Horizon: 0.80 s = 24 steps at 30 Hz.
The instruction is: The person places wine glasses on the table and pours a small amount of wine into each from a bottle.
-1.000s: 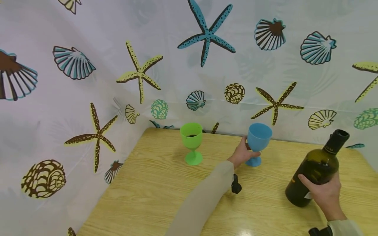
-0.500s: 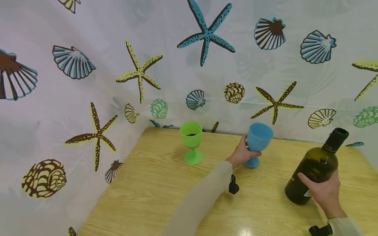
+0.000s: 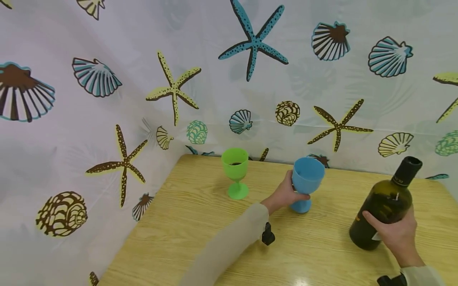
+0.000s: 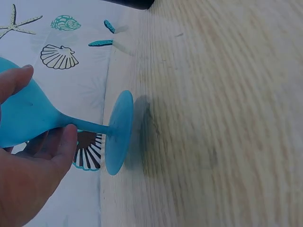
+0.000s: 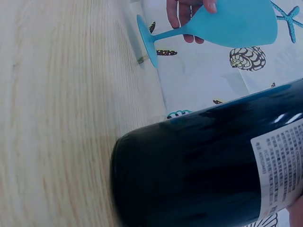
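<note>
My left hand (image 3: 284, 193) grips a blue goblet (image 3: 308, 174) round the lower bowl and stem. In the left wrist view the goblet's foot (image 4: 119, 133) stands close to the tabletop; a shadow lies beside it. My right hand (image 3: 397, 234) holds a dark green wine bottle (image 3: 383, 202) round its body, the open neck leaning up and to the right. The right wrist view shows the bottle's dark base and a white printed label (image 5: 279, 165). To the left stands a green goblet (image 3: 235, 169) with dark liquid in it, touched by neither hand.
A light wooden table (image 3: 200, 226) lies under everything. Behind it and along its left side hangs a white cloth (image 3: 200, 31) printed with starfish and shells. Each wrist wears a small black camera.
My left hand has brought the blue goblet a little left and nearer to me. The right hand and the bottle have hardly moved; the head view has shifted slightly.
</note>
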Each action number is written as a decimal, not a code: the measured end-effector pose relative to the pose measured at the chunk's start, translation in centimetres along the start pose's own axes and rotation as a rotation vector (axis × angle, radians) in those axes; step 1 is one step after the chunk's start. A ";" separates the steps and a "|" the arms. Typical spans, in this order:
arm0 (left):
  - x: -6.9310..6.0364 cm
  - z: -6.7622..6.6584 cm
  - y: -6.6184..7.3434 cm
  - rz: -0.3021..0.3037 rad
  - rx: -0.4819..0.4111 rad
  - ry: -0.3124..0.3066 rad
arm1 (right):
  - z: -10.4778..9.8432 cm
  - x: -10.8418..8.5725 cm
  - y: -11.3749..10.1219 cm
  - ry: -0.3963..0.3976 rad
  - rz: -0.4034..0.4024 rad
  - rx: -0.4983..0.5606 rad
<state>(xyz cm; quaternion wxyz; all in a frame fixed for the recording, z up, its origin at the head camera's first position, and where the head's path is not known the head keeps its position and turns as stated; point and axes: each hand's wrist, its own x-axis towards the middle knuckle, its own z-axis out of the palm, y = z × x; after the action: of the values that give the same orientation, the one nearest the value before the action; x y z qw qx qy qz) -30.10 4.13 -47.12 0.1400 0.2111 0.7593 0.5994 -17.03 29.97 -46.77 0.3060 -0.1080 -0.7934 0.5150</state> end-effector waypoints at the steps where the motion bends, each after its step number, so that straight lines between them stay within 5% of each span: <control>1: -0.3 -0.1 -0.1 0.008 0.002 -0.013 | 0.1 -0.1 -0.1 -0.005 -0.004 -0.006; 13: -3.5 -0.7 -0.6 0.076 -0.040 -0.097 | 0.4 -0.3 -1.3 -0.048 -0.091 -0.151; 18: -4.4 -1.2 -0.6 0.078 -0.041 -0.089 | 0.5 -0.1 -1.7 -0.056 -0.246 -0.222; 24: -5.4 -1.8 -0.8 0.061 -0.065 -0.076 | 0.7 0.5 -1.9 -0.195 -0.473 -0.283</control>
<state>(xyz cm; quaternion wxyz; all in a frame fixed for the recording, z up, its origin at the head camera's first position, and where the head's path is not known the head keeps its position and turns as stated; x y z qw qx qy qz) -26.38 -0.15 -47.69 0.1571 0.2522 0.7267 0.6194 -17.64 28.83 -45.10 0.3220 0.0883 -0.8862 0.3214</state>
